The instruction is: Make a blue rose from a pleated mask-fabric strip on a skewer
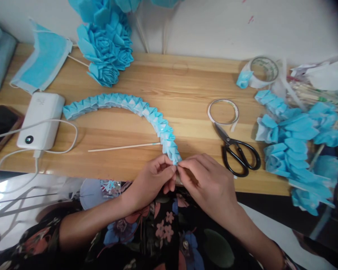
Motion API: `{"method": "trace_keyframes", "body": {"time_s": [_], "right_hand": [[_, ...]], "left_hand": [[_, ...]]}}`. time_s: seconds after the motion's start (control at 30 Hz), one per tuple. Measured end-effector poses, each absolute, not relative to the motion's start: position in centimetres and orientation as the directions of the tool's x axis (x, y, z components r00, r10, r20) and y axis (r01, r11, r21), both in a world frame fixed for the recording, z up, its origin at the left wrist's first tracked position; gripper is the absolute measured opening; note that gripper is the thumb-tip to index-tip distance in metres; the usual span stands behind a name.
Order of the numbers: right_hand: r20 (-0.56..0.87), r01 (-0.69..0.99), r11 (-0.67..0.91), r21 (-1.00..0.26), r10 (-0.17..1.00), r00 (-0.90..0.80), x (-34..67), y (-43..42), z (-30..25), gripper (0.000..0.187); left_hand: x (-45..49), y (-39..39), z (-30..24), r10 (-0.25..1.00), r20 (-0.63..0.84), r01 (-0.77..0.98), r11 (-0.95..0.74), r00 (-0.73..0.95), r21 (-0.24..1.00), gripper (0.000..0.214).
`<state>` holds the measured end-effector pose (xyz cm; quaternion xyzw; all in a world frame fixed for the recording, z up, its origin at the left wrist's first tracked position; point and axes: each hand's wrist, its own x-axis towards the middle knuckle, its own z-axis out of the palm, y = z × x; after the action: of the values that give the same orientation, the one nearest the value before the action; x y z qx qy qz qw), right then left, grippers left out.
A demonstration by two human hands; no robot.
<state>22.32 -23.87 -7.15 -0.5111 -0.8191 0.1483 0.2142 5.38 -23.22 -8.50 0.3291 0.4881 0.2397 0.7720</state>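
Observation:
A long folded blue paper strip (124,102), pleated like a chain, curves in an arc over the wooden table. Its near end is pinched between the fingertips of my left hand (154,178) and my right hand (208,182), just at the table's front edge. Both hands are closed, thumbs against index fingers, almost touching each other. A thin pale stick (124,147) lies left of the strip, its right tip beside the pleats. Right of my right hand lie black-handled scissors (236,150), blades against a narrow roll of tape (224,111).
Blue paper roses (104,50) stand at the back left near a face mask (45,56). A white power bank (41,120) with a cable and a phone (2,127) are at the left. A wide tape roll (263,71) and crumpled blue paper strips (293,138) occupy the right.

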Motion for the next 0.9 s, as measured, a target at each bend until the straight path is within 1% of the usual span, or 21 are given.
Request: {"method": "trace_keyframes", "body": {"time_s": [0.27,0.4,0.63,0.73,0.8,0.9], "right_hand": [[0.159,0.736,0.355,-0.577,0.932,-0.325,22.2,-23.6,-7.4,0.015],[0.175,0.732,0.367,-0.574,0.928,-0.328,22.3,-23.7,-7.6,0.01],[0.153,0.724,0.342,-0.6,0.937,-0.316,22.4,-23.6,-7.7,0.015],[0.174,0.727,0.346,-0.593,0.937,-0.304,22.5,-23.6,-7.8,0.016],[0.193,0.729,0.334,-0.597,0.942,-0.274,22.7,-23.5,-7.9,0.014],[0.184,0.748,0.265,-0.609,0.964,-0.192,23.5,-23.5,-8.1,0.011]], "left_hand": [[5.4,-23.3,-8.6,0.696,-0.593,-0.063,0.668,0.405,0.741,0.024],[5.4,-23.2,-8.5,0.699,-0.592,-0.058,0.665,0.401,0.745,0.022],[5.4,-23.2,-8.4,0.696,-0.59,-0.059,0.665,0.41,0.744,0.023],[5.4,-23.2,-8.4,0.692,-0.596,-0.052,0.67,0.408,0.741,0.023],[5.3,-23.2,-8.4,0.684,-0.605,-0.053,0.679,0.407,0.733,0.024],[5.3,-23.2,-8.6,0.678,-0.61,-0.076,0.692,0.411,0.717,0.024]]}}
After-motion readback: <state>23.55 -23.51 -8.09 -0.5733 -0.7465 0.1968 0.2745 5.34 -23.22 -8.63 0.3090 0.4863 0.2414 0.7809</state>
